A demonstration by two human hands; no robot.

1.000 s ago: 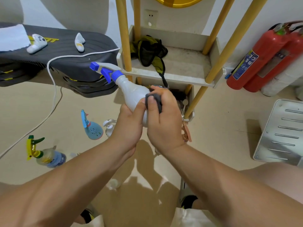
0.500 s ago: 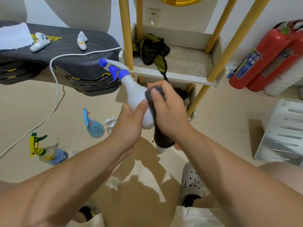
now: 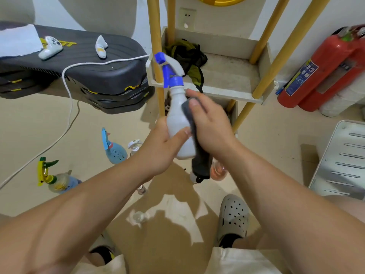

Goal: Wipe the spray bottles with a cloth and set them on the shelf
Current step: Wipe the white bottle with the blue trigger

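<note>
Your left hand (image 3: 162, 147) grips the white spray bottle (image 3: 178, 119) by its lower body, long axis upright with the nozzle tipped far-left, while your right hand (image 3: 211, 125) clamps the grey cloth (image 3: 200, 161) against its right side (the shelf (image 3: 227, 93) lies just beyond).

Beige floor (image 3: 59, 119) patched with bright light and shadow, white wall (image 3: 98, 12) with a power socket (image 3: 187, 16), shelf (image 3: 233, 72) on yellow poles, stacked black step platforms (image 3: 110, 76) at left, two red fire extinguishers (image 3: 335, 60) and a slotted metal tray (image 3: 347, 155) at right
</note>
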